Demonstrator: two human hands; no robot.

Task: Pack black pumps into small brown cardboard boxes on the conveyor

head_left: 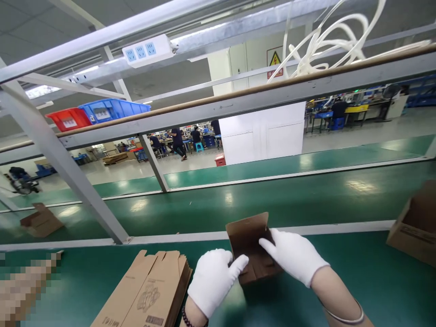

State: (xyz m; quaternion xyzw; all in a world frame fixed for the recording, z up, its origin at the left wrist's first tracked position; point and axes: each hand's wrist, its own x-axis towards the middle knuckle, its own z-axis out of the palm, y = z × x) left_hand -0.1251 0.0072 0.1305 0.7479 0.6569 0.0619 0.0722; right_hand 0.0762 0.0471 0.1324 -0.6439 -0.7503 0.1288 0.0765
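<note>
A small brown cardboard box [250,234] stands partly folded on the green work surface, its top open and one flap raised at the back. My left hand [215,279], in a white glove, grips its left side, with the thumb over the near edge. On the right, my right hand [294,255], also gloved, holds the other side wall, thumb inside the opening. The fingers behind both walls are hidden. Just left of my left hand lies a stack of flat cardboard cartons [146,290] with a printed drawing.
Behind the white rail runs a green conveyor belt [204,209]. Open cardboard boxes rest at far left [41,221] and at right [413,227]. A metal post [75,172] rises at left. Overhead, a shelf carries red [70,119] and blue bins [114,110] and white tubing [327,45].
</note>
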